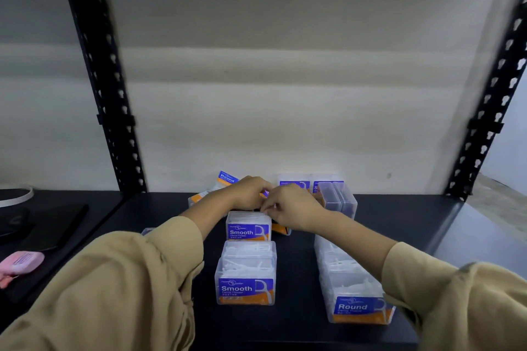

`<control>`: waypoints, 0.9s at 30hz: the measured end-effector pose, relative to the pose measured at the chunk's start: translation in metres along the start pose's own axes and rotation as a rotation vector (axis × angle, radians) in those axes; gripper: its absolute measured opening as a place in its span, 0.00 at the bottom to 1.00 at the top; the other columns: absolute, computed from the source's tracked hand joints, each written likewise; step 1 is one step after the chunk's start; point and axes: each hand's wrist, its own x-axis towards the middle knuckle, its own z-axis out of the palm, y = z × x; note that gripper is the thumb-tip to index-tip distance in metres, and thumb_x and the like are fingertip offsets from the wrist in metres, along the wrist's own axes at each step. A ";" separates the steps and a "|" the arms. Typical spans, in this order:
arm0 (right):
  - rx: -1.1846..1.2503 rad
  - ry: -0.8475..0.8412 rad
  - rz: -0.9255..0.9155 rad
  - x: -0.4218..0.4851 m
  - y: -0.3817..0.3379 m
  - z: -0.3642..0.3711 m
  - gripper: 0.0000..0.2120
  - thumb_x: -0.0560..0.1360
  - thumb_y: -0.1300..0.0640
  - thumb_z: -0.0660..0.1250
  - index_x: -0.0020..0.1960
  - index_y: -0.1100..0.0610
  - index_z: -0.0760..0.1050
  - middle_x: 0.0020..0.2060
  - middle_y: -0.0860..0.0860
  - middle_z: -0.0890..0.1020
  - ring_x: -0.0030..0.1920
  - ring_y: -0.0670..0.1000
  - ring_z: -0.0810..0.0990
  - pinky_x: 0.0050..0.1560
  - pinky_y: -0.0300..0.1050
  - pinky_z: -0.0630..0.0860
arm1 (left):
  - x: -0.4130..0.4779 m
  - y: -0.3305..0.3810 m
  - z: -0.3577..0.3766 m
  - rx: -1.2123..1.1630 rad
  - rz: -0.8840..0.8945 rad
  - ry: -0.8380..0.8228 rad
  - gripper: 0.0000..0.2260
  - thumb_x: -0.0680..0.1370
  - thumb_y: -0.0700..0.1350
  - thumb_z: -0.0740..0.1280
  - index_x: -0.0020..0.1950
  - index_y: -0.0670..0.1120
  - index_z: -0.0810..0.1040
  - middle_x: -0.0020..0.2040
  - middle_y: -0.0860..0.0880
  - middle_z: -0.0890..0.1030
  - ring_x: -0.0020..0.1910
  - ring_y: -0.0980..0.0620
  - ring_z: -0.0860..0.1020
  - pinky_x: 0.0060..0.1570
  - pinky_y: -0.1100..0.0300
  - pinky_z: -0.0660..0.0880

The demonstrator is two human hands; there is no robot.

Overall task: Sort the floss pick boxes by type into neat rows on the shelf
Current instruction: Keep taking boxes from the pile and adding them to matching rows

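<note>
Smooth box fronting middle row, Round box front right

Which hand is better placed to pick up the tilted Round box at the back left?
Probably the left. The left hand sits right beside the tilted Round box, while the right hand is farther right and would have to reach across the left one.

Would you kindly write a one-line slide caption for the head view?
Left hand and right hand meet beyond the Smooth row, Round row alongside, on the dark shelf.
</note>
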 end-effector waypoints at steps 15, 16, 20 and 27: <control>-0.009 -0.117 -0.053 0.001 -0.002 0.007 0.14 0.73 0.55 0.68 0.58 0.56 0.78 0.57 0.53 0.79 0.55 0.52 0.77 0.54 0.46 0.73 | -0.012 -0.038 -0.017 -0.045 0.008 -0.088 0.14 0.74 0.40 0.70 0.59 0.48 0.79 0.49 0.54 0.79 0.47 0.61 0.77 0.50 0.70 0.71; -0.010 -0.124 -0.060 0.002 -0.003 0.007 0.13 0.73 0.55 0.68 0.57 0.56 0.78 0.56 0.53 0.79 0.55 0.52 0.77 0.54 0.47 0.74 | -0.017 -0.043 -0.019 -0.033 0.012 -0.087 0.15 0.74 0.39 0.70 0.60 0.47 0.79 0.49 0.55 0.79 0.44 0.66 0.76 0.47 0.74 0.70; 0.016 -0.192 -0.051 0.007 -0.007 0.006 0.09 0.73 0.56 0.68 0.51 0.59 0.77 0.53 0.54 0.80 0.54 0.53 0.77 0.54 0.51 0.76 | -0.037 -0.070 -0.029 0.039 -0.060 -0.086 0.16 0.73 0.40 0.71 0.60 0.48 0.78 0.51 0.51 0.78 0.41 0.64 0.74 0.47 0.71 0.69; 0.153 -0.430 0.070 0.015 -0.009 0.003 0.20 0.76 0.56 0.64 0.68 0.53 0.68 0.65 0.51 0.74 0.64 0.50 0.73 0.62 0.44 0.69 | -0.082 -0.108 -0.054 0.140 -0.211 -0.210 0.19 0.75 0.43 0.70 0.65 0.51 0.74 0.50 0.52 0.77 0.45 0.57 0.74 0.50 0.66 0.69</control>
